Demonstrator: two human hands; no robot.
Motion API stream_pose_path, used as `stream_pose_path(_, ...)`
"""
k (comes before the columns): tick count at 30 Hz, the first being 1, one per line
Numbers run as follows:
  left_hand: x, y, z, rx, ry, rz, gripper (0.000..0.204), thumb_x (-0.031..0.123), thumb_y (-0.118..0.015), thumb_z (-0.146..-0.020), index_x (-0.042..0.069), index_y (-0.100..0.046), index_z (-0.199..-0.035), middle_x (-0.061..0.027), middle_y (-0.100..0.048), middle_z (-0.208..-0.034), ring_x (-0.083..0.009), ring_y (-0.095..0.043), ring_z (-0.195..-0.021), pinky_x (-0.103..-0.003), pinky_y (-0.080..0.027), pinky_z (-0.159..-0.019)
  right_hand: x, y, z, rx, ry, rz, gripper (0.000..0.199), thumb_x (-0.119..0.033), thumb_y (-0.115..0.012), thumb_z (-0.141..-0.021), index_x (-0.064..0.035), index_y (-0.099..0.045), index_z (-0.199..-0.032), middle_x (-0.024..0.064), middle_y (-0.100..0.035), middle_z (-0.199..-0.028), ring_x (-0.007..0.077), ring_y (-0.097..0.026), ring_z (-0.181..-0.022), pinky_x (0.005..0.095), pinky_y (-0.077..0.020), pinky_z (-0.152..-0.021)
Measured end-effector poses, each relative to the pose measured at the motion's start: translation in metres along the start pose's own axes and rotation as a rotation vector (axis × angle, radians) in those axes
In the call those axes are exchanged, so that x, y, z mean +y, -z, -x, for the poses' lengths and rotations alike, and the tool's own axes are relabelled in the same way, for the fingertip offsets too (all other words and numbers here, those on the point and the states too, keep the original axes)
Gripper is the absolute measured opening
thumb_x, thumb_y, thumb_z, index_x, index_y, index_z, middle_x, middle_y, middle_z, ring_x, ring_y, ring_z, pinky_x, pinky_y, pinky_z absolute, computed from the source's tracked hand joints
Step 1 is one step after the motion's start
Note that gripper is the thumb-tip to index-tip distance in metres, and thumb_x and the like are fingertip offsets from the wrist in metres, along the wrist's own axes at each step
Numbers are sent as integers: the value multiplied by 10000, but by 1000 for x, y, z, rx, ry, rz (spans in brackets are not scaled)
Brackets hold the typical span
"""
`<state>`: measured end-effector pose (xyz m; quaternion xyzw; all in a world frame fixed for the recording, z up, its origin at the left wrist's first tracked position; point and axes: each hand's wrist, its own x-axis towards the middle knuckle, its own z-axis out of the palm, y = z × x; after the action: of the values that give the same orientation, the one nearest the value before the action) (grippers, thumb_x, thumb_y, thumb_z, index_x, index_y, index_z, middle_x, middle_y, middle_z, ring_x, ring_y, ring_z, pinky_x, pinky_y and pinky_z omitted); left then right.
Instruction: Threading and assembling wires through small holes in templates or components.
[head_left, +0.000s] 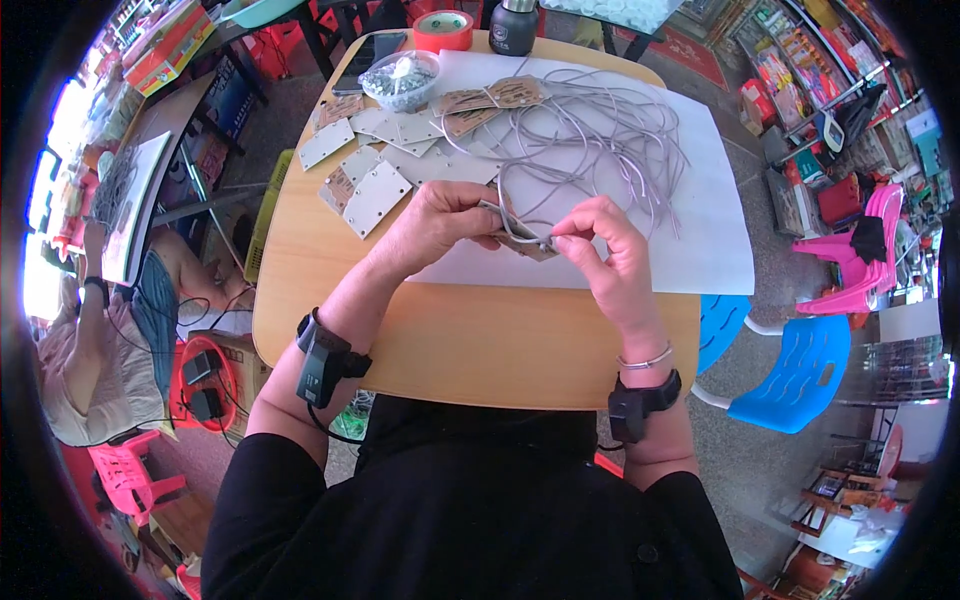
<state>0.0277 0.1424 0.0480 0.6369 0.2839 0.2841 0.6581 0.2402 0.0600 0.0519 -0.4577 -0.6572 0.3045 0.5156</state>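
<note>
Over the near edge of the white sheet, my left hand (450, 222) is closed on a small flat plate (528, 246), its thumb and fingers pinching the plate's left end. A loop of grey cord (504, 200) rises from this plate and bends back across it. At the plate's right end, my right hand (612, 250) pinches the cord with thumb and forefinger; the fingertips hide its exact end. Beyond my hands lies a tangled heap of grey cords (600, 140). Several loose plates with small holes (378, 198), some pale and some brown-patterned, overlap to the left of it.
A clear bowl (402, 104) of small parts stands beyond the plates, near a phone (368, 62), an orange tape roll (443, 32) and a dark bottle (513, 28). The white sheet (715, 240) covers much of the wooden table (480, 340). Another person (100, 370) sits at left.
</note>
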Motion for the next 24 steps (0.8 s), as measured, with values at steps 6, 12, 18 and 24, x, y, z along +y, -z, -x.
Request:
stream_pose_path(6, -11, 0, -2, 159, 33, 14, 178, 75, -561, -865, -28, -655, -975, -71, -667, -830, -126, -637, -748, -262, -522, -722, 4, -15, 3, 52, 92, 257, 102, -70, -678, -762, -38, -598, -817, 45, -556, -810, 172, -545, -707, 285, -435, -643)
stream_pose_path(12, -15, -6, 0, 167, -35, -139, 169, 56, -570, -860, -23, -657, -981, -51, -660, -811, -99, -616, -762, -245, -509, -726, 8, -21, 4, 155, 262, 607, 212, -89, -709, -726, -77, -523, -827, 49, -524, -765, 249, -507, -645, 355, -377, -593)
stream_pose_path(18, -12, -8, 3, 190, -41, -196, 177, 63, -573, -866, -13, -661, -999, -43, -662, -811, -95, -617, -779, -246, -505, -744, 6, -22, 5, 147, 293, 690, 198, -43, -684, -719, -71, -524, -832, 50, -527, -768, 240, -515, -651, 351, -386, -596)
stream_pose_path(24, -15, -8, 2, 204, -36, -121, 168, 72, -564, -876, -29, -650, -980, -65, -667, -836, -112, -629, -786, -249, -514, -748, 6, -24, 7, 192, 321, 622, 198, 5, -672, -682, -67, -546, -817, 57, -546, -797, 237, -521, -643, 344, -400, -578)
